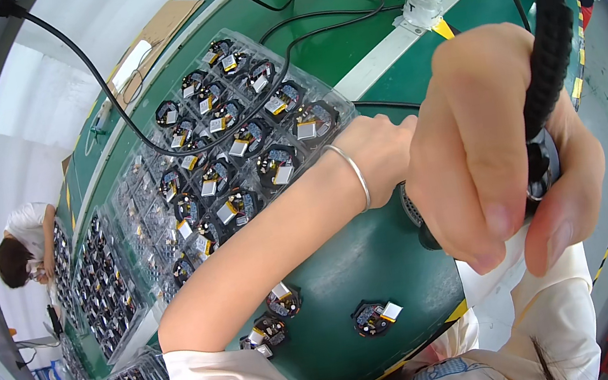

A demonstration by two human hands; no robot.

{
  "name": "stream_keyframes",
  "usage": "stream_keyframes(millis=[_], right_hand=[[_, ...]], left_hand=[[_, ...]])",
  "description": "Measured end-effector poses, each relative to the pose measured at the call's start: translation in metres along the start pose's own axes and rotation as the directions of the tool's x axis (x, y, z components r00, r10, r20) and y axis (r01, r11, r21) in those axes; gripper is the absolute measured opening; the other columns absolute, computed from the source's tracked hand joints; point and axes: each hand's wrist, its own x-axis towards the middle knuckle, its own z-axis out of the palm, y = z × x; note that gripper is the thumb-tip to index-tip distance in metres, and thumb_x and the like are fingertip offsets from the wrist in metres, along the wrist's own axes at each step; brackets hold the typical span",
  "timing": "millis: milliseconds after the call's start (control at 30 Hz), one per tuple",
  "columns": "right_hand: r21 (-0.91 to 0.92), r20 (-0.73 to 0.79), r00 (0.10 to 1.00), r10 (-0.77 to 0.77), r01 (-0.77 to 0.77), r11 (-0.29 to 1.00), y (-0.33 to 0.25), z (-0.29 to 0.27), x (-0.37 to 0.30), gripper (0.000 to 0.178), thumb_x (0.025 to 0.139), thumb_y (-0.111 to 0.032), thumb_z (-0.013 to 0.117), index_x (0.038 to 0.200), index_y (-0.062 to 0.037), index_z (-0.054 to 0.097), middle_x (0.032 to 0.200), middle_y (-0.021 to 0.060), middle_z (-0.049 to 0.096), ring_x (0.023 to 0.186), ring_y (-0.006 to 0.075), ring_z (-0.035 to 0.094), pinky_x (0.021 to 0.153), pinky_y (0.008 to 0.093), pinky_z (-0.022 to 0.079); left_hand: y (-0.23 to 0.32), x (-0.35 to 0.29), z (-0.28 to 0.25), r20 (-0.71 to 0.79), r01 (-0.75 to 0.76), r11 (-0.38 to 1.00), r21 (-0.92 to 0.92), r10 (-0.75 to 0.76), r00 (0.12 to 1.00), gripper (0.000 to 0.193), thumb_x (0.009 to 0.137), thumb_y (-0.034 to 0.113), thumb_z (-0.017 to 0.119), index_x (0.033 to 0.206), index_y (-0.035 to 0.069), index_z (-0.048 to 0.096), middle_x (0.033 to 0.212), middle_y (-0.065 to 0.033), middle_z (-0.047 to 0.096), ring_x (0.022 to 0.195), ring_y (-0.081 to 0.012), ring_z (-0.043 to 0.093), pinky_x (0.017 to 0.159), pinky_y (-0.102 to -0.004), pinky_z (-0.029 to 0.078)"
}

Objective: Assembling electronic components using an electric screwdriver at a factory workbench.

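Observation:
Close in front of me, my right hand (499, 153) is closed round a black corded tool (543, 158), apparently an electric screwdriver. Its thick ribbed cable sleeve (543, 79) rises from the grip, while its tip is hidden. My left hand (380, 143), with a silver bangle on the wrist, reaches in just behind it. The left fingers are mostly covered by my right hand. Below them shows the edge of a dark round part (411, 209); whether the left hand holds it cannot be made out. A round circuit assembly (371, 319) with a silver battery lies nearer me on the green mat.
Beyond my left forearm lies a clear compartment tray (342, 105) of similar assemblies. Two loose assemblies, one seen here (283, 302), sit by my left elbow. A black cable (98, 71) loops over the tray. Further left are more filled trays (102, 287) and a seated person (29, 243).

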Motion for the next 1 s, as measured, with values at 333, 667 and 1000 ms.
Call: stream_keyframes(millis=[333, 667, 1000], right_hand=[[-0.044, 0.02, 0.997, 0.07, -0.07, 0.997, -0.008, -0.002, 0.001, 0.051, 0.061, 0.011, 0.076, 0.109, 0.0049, 0.058, 0.096, 0.0216, 0.063, 0.08, 0.0302, 0.065, 0.066, 0.0338, 0.054], [-0.152, 0.113, 0.986, 0.127, -0.109, 0.982, -0.02, -0.009, 0.007, 0.048, 0.06, 0.004, 0.083, 0.103, 0.0058, 0.061, 0.092, 0.0229, 0.067, 0.081, 0.0323, 0.069, 0.069, 0.039, 0.058], [-0.147, 0.264, 0.945, 0.193, -0.159, 0.976, -0.027, -0.034, 0.005, 0.034, 0.068, 0.001, 0.08, 0.095, 0.0038, 0.061, 0.096, 0.0217, 0.067, 0.082, 0.0344, 0.069, 0.073, 0.0408, 0.059]], left_hand=[[0.021, -0.047, 0.014, -0.132, 0.134, 0.988, 0.081, -0.123, 0.984, 0.028, 0.065, 0.01, 0.071, 0.089, 0.009, 0.057, 0.09, -0.0087, 0.053, 0.07, -0.0247, 0.061, 0.054, -0.0336, 0.048], [0.049, -0.123, 0.007, -0.197, 0.289, 0.94, 0.18, -0.254, 0.947, 0.02, 0.069, 0.015, 0.062, 0.089, 0.013, 0.055, 0.085, -0.0028, 0.049, 0.071, -0.0171, 0.055, 0.055, -0.03, 0.043], [-0.022, -0.27, -0.023, -0.219, 0.83, 0.556, -0.049, -0.817, 0.534, 0.044, 0.059, 0.003, 0.074, 0.099, 0.009, 0.057, 0.096, -0.0108, 0.058, 0.08, -0.0331, 0.061, 0.07, -0.0377, 0.049]])
